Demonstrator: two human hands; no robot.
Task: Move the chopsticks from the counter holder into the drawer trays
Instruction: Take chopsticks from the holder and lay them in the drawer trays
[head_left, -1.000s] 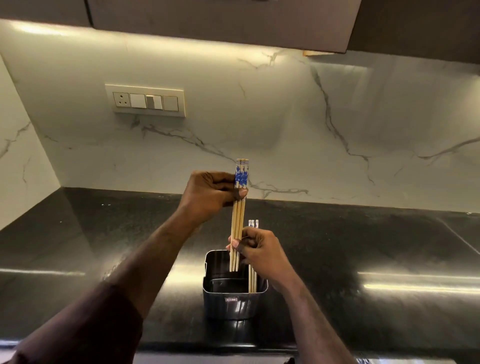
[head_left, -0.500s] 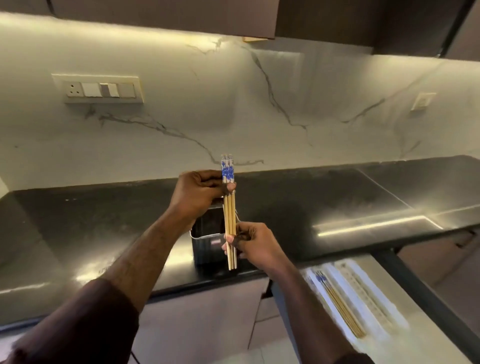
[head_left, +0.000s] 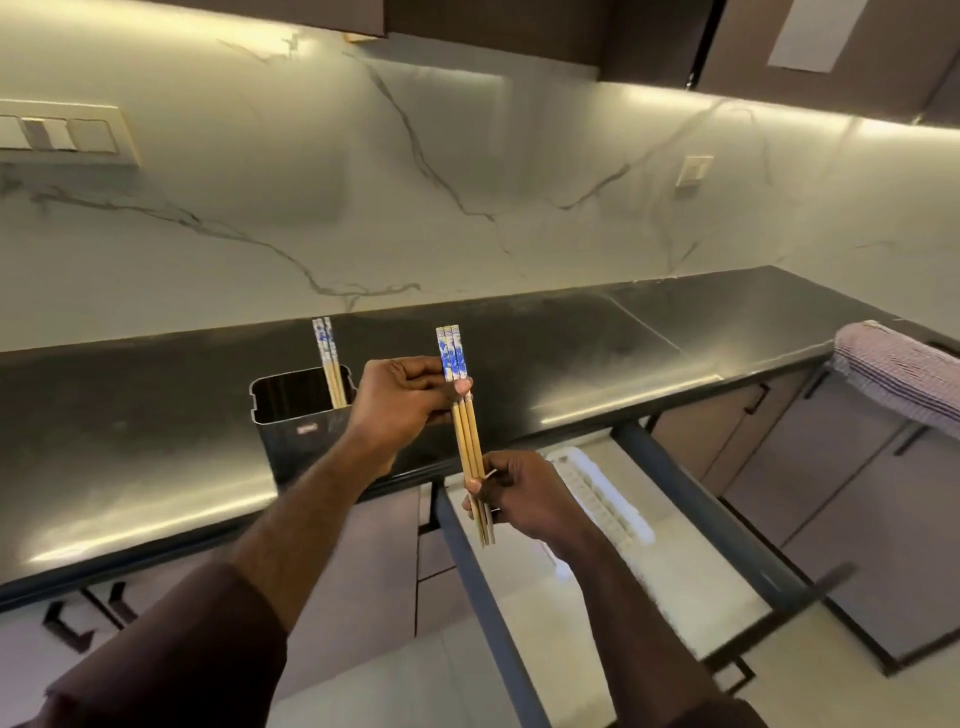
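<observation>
Three wooden chopsticks (head_left: 466, 439) with blue-and-white patterned tops are held upright between both hands, over the left edge of the open drawer. My left hand (head_left: 402, 402) pinches them near the patterned tops. My right hand (head_left: 519, 491) grips their lower ends. The metal holder (head_left: 291, 415) stands on the black counter to the left, with two more chopsticks (head_left: 328, 358) leaning in its right corner. A white tray (head_left: 602, 499) lies in the open drawer (head_left: 685, 571), partly hidden by my right hand.
The black counter (head_left: 156, 467) runs along a marble wall. A striped cloth (head_left: 904, 371) hangs over the counter edge at the right. The drawer's dark side rail (head_left: 483, 597) juts toward me. Closed cabinet doors (head_left: 857, 493) lie right of the drawer.
The view has swung right and down, showing more of the open drawer. Both hands carried the three chopsticks rightward, away from the holder, to above the drawer's left edge.
</observation>
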